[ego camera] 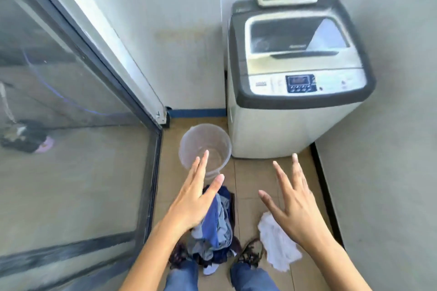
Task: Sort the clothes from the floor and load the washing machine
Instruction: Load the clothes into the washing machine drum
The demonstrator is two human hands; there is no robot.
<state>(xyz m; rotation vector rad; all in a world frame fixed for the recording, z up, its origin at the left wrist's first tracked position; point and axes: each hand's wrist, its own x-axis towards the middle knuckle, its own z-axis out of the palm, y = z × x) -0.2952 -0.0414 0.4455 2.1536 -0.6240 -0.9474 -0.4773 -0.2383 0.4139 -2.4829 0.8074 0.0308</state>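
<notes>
Both hands, left grip (189,198) and right grip (293,205), are hovering with fingers apart, holding nothing; dark clothes (216,227) are lying on the floor (255,172) between them, white cloth (276,245) beneath the right, closed washing machine (298,73) at one o'clock

Both hands, left (189,198) and right (293,205), hover spread over floor clothes (215,224) (washing machine (295,73) lid closed).

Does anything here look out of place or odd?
Only the clothes: a heap of blue and grey garments and a crumpled white cloth lie on the tan tiled floor. The washing machine's lid is shut.
</notes>
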